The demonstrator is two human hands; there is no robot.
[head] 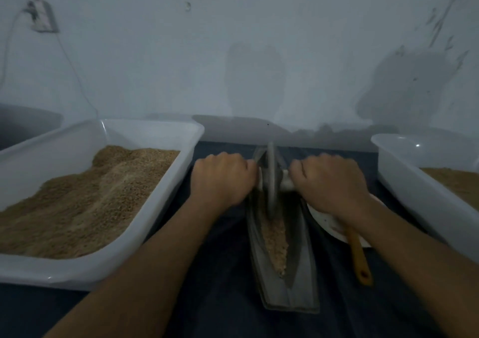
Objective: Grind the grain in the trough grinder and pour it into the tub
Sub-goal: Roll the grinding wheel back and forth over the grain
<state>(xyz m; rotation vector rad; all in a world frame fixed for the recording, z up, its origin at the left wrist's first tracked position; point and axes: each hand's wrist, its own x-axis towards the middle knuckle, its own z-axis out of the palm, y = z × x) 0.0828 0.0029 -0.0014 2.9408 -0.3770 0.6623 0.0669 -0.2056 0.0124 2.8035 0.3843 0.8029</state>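
A white tub [166,197] fills the left of the frame, and brown ground grain [85,203] lies heaped inside it. A second white tub [414,197] is at the right edge, also with some brown grain in it. Between them, at lower center on a dark cloth [223,273], lies the long trough [282,265] with crushed grain [276,236] along its groove. A grey wheel [271,179] stands upright in the trough, over the grain. The left hand [221,178] has its fingers curled around the axle on the left side of the wheel, and the right hand [330,182] grips the pale axle [286,181] on the right side. Under the right wrist is a white plate [329,225], and a yellow spoon handle [359,260] lies on it.
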